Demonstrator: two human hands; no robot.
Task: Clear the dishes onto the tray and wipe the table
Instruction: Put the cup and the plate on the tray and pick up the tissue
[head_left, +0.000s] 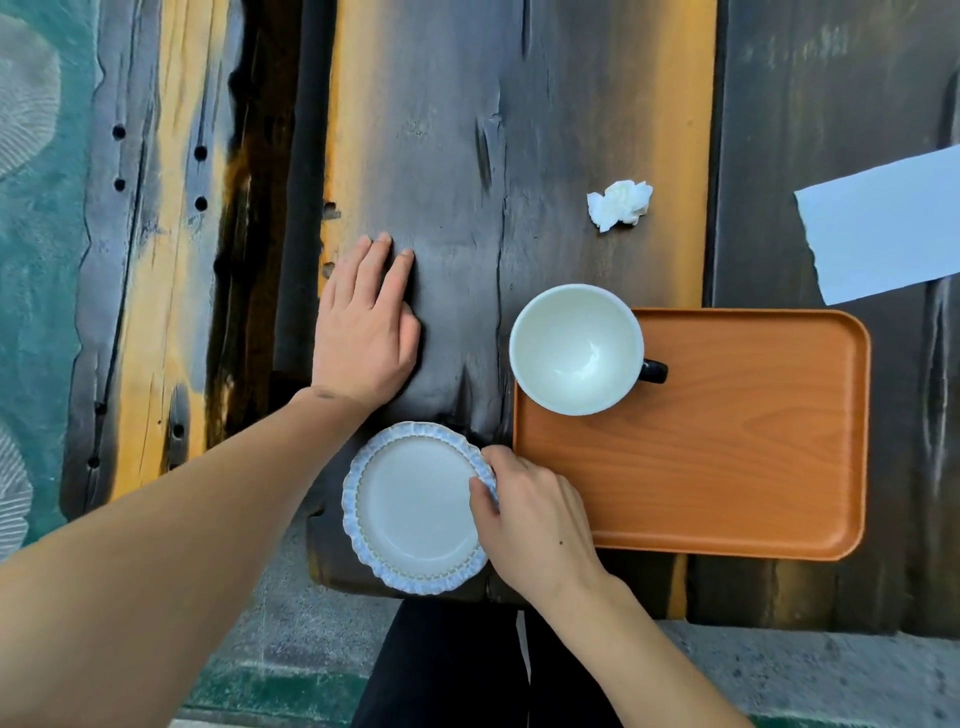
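a view from above is looking down on a dark, weathered wooden bench (457, 156) with orange streaks. an orange tray (727, 467) is lying flat on the bench and serves as the landmark here. a white cup (575, 349) with a dark handle is sitting upright at the tray's far left corner, its bowl overhanging the tray's edge and its inside looking empty. just off the tray's left edge, toward the near rim of the bench, a small white plate (415, 506) with a frilled pale blue rim is resting on the wood, still outside the tray. the right hand (535, 514) is closing its grip on the plate's right rim, thumb on top of the edge and the other fingers curling at or under the rim beside the tray. the left hand (363, 338) is lying flat on the bench, well to the left of the tray, fingers together and holding nothing. a crumpled white napkin (620, 204) is lying on the bench beyond the tray's far edge. a sheet of white paper (883, 228) is lying beyond the tray's far right corner.
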